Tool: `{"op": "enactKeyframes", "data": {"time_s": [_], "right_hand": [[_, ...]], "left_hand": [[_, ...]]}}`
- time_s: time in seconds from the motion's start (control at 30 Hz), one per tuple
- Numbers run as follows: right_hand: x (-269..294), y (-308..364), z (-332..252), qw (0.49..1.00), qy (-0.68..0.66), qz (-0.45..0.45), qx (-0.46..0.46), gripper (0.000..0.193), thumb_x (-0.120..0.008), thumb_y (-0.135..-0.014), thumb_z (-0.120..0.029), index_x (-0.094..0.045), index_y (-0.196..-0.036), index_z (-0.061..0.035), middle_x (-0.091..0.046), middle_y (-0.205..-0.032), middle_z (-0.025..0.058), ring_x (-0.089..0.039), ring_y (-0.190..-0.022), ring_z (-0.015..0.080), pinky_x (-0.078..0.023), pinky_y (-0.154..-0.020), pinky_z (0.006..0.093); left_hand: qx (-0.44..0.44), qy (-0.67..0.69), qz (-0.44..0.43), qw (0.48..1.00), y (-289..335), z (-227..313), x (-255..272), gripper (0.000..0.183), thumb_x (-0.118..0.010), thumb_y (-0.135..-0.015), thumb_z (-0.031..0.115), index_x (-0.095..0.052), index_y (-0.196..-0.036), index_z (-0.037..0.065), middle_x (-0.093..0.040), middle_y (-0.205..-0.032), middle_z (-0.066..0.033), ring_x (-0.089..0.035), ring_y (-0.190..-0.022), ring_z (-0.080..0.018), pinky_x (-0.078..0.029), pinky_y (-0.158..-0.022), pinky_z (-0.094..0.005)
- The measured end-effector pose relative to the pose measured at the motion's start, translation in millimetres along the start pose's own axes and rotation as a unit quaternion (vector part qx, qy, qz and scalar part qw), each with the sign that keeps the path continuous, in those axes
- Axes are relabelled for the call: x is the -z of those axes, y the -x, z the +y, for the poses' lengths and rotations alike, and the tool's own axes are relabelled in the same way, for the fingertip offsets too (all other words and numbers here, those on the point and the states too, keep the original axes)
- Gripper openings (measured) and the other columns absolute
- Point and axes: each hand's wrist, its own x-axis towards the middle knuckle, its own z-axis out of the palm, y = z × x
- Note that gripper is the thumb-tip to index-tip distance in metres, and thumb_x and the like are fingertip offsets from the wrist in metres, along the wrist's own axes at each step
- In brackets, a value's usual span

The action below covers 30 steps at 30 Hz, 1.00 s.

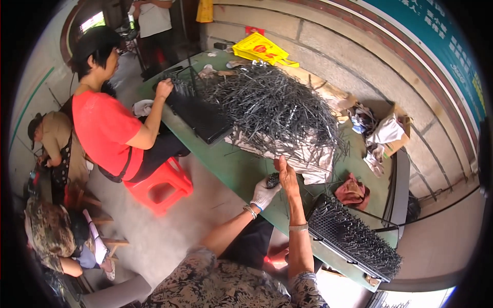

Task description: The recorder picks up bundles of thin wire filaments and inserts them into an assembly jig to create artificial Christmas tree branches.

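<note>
My left hand (264, 195), in a white knitted glove, is closed around a small bundle of thin dark rods (272, 179), seen nearly end-on. Close beside it on the right is my bare right hand (288, 179), thumb up and fingers drawn together. Whatever it pinches, if anything, is too small to make out. Just beyond both hands, a big tangled heap of thin black strips (280, 108) lies on a pale cloth (318, 164). To the right of my right forearm, a black perforated tray (328, 233) has many dark rods standing in it.
The green table (221, 164) also bears a reddish rag (352, 192), a yellow bag (264, 50) and a carton (398, 131) with cloths. A person in red (110, 115) on a red stool (162, 187) works at another black tray (200, 115). Other people are farther left.
</note>
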Motion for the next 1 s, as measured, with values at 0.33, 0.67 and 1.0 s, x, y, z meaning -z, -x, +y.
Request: {"op": "enactKeyframes", "data": {"time_s": [0.33, 0.67, 1.0], "right_hand": [[-25.5, 21.4, 36.2, 0.994, 0.054, 0.092, 0.020, 0.063, -0.036, -0.101, -0.051, -0.067, -0.094, 0.0041, -0.066, -0.083, 0.0271, -0.064, -0.084, 0.0433, -0.048, -0.073, 0.0455], [-31.2, 20.1, 34.9, 0.984, -0.059, 0.166, 0.023, 0.055, -0.041, -0.102, -0.042, -0.053, -0.127, 0.0048, -0.059, -0.123, 0.0224, -0.055, -0.116, 0.0324, -0.041, -0.098, 0.0357], [-12.3, 60.3, -8.4, 0.936, -0.196, 0.291, -0.024, 0.047, -0.033, -0.105, -0.037, -0.053, -0.127, 0.0005, -0.058, -0.119, 0.0118, -0.054, -0.100, 0.0205, -0.042, -0.091, 0.0318]], "left_hand": [[-0.092, -0.080, -0.011, 0.992, 8.2, -12.5, -1.5, 0.026, -0.072, -0.082, 0.010, -0.060, -0.105, 0.005, -0.062, -0.086, -0.0011, -0.058, -0.080, -0.0076, -0.048, -0.075, -0.0254], [0.013, 0.261, 0.068, 0.963, 2.0, -4.1, -10.2, 0.020, -0.073, -0.079, 0.008, -0.064, -0.095, 0.001, -0.066, -0.081, -0.0040, -0.060, -0.069, -0.0103, -0.047, -0.060, -0.0272], [0.320, 0.471, -0.063, 0.820, 5.7, 59.9, -27.2, 0.014, -0.060, -0.094, 0.020, -0.064, -0.097, 0.007, -0.064, -0.090, -0.0042, -0.060, -0.082, -0.0148, -0.050, -0.080, -0.0282]]}}
